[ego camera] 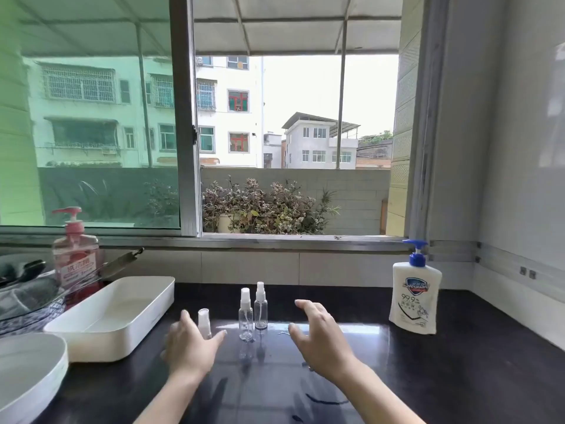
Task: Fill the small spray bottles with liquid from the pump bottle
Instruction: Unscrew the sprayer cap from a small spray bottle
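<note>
Nothing appears filled yet: the three small spray bottles point(245, 315) stand capped and seemingly empty on the table point(458, 377), the pump bottle point(414, 296) sits untouched at the right, and the left hand point(191, 344) and right hand point(318, 335) hover beside them, fingers point(305, 306) spread, holding nothing.

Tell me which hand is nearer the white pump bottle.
Right. The right hand is left of the white pump bottle, apart; the left hand is farther left, beyond two spray bottles.
</note>
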Motion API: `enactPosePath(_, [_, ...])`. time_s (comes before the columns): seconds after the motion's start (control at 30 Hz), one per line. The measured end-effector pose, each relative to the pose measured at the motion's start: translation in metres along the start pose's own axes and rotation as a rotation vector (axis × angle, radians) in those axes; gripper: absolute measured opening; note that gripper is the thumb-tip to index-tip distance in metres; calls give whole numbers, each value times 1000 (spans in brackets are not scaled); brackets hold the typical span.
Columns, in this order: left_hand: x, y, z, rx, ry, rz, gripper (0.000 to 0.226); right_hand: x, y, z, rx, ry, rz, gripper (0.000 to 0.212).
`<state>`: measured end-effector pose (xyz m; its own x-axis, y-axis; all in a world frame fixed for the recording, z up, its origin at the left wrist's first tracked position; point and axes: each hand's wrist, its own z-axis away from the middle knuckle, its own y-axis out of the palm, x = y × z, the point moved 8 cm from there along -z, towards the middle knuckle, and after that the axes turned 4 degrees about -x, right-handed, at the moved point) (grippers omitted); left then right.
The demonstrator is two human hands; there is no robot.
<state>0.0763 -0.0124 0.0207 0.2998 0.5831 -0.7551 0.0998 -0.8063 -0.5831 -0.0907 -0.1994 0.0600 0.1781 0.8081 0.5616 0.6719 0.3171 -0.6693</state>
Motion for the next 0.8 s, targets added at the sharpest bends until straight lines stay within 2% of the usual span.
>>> enactPosePath(0.07, [6,3,2,31,-7,-45,27,-4,1,1,-45,3,-37,43])
enactPosePath(0.1, [8,2,5,10,12,-23,19,-6,2,4,-75,-3,-46,39])
enactPosePath(0.13, [6,-1,7,-19,34,1,20,-6,0,7,-123,-6,-59,34])
enactPosePath(0.23, [-38,1,36,-38,308,165,22,-9,-1,12,-151,41,-235,15])
enactPosePath(0.33, [-90,21,69,172,484,269,21,-8,-5,9,-139,96,-455,15])
enactPosePath(0.4, [-119,39,84,318,511,380,15,-8,-16,8,-194,70,-490,21])
enactPosePath(0.43, [-129,44,90,341,543,406,12,-12,-22,8,-223,73,-501,27])
enactPosePath(0.53, [-138,55,97,327,545,465,22,-30,-36,8,-267,129,-537,28])
enactPosePath(0.6, [-131,62,94,302,523,409,36,-35,-41,8,-274,140,-564,35])
enactPosePath(0.63, [-129,64,92,278,542,366,36,-37,-42,7,-275,141,-549,41])
enactPosePath(0.73, [-126,64,89,274,537,376,33,-35,-41,4,-250,136,-504,45])
enactPosePath(0.8, [-124,66,87,355,492,440,28,-31,-38,2,-145,114,-561,35])
